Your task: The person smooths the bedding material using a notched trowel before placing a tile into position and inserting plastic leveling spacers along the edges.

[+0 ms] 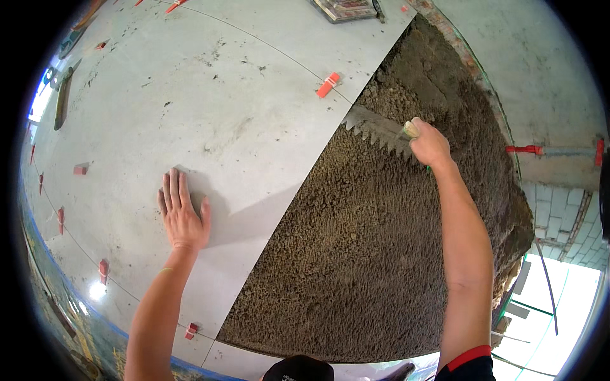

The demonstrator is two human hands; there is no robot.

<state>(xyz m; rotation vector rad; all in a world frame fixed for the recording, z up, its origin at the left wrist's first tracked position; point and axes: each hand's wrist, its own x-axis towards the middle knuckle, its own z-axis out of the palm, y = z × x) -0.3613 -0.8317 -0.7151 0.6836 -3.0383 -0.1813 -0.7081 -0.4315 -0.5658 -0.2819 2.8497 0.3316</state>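
Observation:
My right hand (430, 145) is closed round the pale handle of a notched trowel (376, 130). The trowel's toothed metal blade lies on the brown mortar bed (330, 254), its far left end close to the edge of the laid tiles. Coarse, crumbly mortar shows around the blade, with fine ridges over much of the bed. My left hand (182, 213) rests flat on a large light grey tile (254, 146), fingers stretched and holding nothing.
Red levelling wedges (328, 85) sit along the tile joints, with more down the left side. A tray-like case (346, 9) lies at the top. Pliers (62, 95) rest at the far left. A wall (553, 82) with a red-ended pipe (562, 151) borders the mortar on the right.

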